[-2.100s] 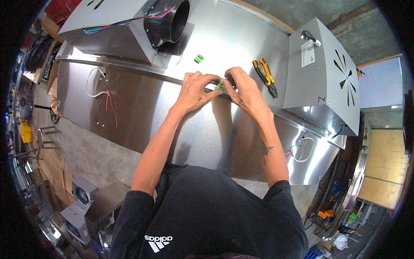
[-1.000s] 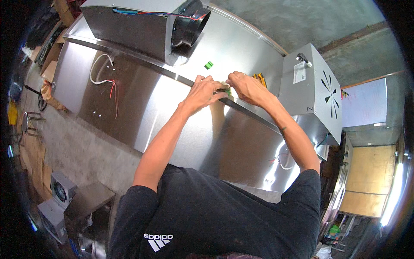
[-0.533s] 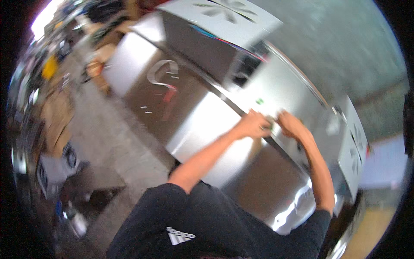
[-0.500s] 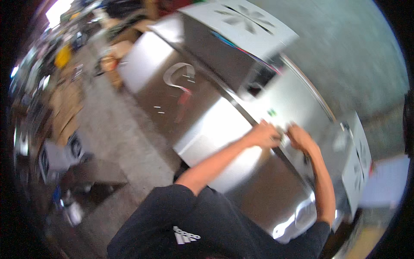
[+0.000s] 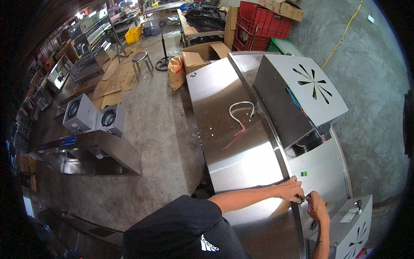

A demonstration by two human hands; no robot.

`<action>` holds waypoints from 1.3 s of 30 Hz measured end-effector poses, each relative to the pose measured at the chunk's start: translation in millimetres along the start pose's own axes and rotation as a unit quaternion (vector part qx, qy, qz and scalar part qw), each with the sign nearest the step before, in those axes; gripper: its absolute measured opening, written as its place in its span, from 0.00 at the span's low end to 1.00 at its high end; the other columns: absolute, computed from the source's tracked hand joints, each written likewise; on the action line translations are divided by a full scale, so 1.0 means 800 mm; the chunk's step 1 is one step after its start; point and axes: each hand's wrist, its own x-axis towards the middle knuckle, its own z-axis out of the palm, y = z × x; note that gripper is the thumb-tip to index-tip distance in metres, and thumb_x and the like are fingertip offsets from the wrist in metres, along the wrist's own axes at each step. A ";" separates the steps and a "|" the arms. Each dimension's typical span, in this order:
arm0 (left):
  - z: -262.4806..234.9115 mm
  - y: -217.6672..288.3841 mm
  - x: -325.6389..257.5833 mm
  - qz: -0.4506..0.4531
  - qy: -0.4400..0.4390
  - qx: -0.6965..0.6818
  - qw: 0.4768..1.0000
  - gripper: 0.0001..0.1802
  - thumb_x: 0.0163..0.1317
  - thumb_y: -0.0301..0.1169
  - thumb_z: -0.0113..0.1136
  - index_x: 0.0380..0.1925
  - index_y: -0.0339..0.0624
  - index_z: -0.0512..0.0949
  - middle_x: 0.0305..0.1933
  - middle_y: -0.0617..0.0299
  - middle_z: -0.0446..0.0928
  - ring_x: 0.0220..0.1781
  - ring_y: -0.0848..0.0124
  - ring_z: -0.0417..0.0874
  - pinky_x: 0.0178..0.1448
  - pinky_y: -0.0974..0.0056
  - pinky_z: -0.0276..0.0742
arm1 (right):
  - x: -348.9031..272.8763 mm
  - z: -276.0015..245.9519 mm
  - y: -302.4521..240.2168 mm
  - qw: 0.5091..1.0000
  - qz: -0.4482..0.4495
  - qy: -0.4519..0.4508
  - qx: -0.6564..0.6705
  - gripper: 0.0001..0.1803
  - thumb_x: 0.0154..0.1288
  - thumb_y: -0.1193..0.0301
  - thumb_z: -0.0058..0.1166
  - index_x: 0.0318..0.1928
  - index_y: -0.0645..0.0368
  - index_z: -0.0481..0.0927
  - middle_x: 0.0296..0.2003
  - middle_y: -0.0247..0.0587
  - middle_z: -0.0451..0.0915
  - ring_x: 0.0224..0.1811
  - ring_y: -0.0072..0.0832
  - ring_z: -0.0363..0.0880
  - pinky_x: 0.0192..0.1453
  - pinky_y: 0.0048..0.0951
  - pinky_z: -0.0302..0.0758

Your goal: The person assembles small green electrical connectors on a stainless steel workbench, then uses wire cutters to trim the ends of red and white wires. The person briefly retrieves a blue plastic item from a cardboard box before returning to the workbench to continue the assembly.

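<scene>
My left hand (image 5: 290,190) is closed over the raised lip of a stainless steel hood, its fingers pinched on a small dark thing with a hint of green. Close beside it, the fingers of my right hand (image 5: 318,208) are pinched together at the same small thing. What exactly the two hold is too small to tell. A little green block (image 5: 304,174) lies on the steel just beyond my fingers. Farther off on the brushed steel panel (image 5: 228,170), a white cable (image 5: 233,115) curls, ending in bare red and white wires (image 5: 235,140).
A grey fan box (image 5: 302,86) with slots and coloured wires stands on the hood; another slotted box (image 5: 351,228) is near my right arm. To the left, a second steel hood (image 5: 108,151) and speaker-like boxes (image 5: 79,113) sit on the floor. Red crates (image 5: 254,26) stack behind.
My view has swung, so the hood and both hands now appear lower and farther right, and the picture is sharper. My hands stay close together at the lip.
</scene>
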 end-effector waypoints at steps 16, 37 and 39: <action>0.001 0.004 -0.001 0.005 -0.001 -0.010 1.000 0.21 0.69 0.52 0.69 0.51 0.50 0.92 0.40 0.64 0.88 0.50 0.65 0.75 0.62 0.55 0.58 | -0.011 0.007 -0.026 0.996 0.034 0.007 -0.085 0.14 0.76 0.76 0.49 0.59 0.67 0.73 0.51 0.65 0.78 0.55 0.62 0.79 0.58 0.57 0.77; 0.007 0.007 0.001 0.005 0.032 0.032 0.999 0.17 0.71 0.49 0.66 0.44 0.53 0.94 0.42 0.68 0.89 0.48 0.65 0.76 0.60 0.53 0.60 | 0.006 -0.007 -0.004 0.999 -0.004 0.000 -0.037 0.17 0.79 0.76 0.47 0.64 0.65 0.69 0.50 0.71 0.81 0.55 0.68 0.80 0.60 0.60 0.77; 0.013 0.004 0.003 0.006 0.038 0.038 0.999 0.16 0.70 0.49 0.66 0.43 0.53 0.94 0.41 0.68 0.89 0.48 0.65 0.76 0.59 0.53 0.60 | 0.010 0.004 0.021 1.000 0.008 0.003 -0.013 0.18 0.79 0.76 0.48 0.65 0.65 0.68 0.48 0.71 0.82 0.55 0.68 0.79 0.60 0.61 0.77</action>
